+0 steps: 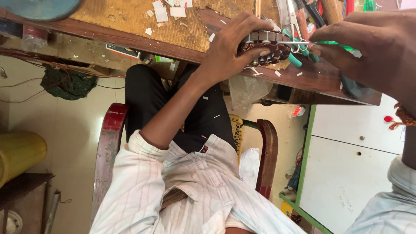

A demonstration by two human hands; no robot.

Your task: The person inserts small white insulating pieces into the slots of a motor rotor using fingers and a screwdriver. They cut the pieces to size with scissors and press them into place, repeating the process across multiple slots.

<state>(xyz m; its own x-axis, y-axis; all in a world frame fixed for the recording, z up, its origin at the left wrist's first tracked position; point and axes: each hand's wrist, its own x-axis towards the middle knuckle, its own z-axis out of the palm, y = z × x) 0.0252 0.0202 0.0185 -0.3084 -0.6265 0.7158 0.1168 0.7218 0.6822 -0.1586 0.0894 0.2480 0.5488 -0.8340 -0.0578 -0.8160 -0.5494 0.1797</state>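
Fingers [242, 32] of the left hand [229, 52] are closed around a small round motor coil [264, 48], a ring of dark copper windings with pale slots, and they press it down against the edge of the worktop [182, 32]. The thumb lies on the near side of the coil and the other fingers curl over its far side. The right hand [372, 47] pinches a thin tool with a green handle [338, 45], and the metal tip of the tool points into the top of the coil.

The coil looks stiff and rather heavy for its size because of its metal core, but the fine wire on it seems fragile and could be scratched easily. The outer rim, where the left hand holds it, looks like the safe place to take it, not the windings.

One coil and one green tool are in the hands. Beside the coil lies one pair of scissors with teal handles [299, 41]. Many small white paper scraps [161, 13] are scattered over the worn wooden worktop. The person sits on one red wooden chair [110, 130], and one yellow drum [19, 151] stands on the floor at the left.
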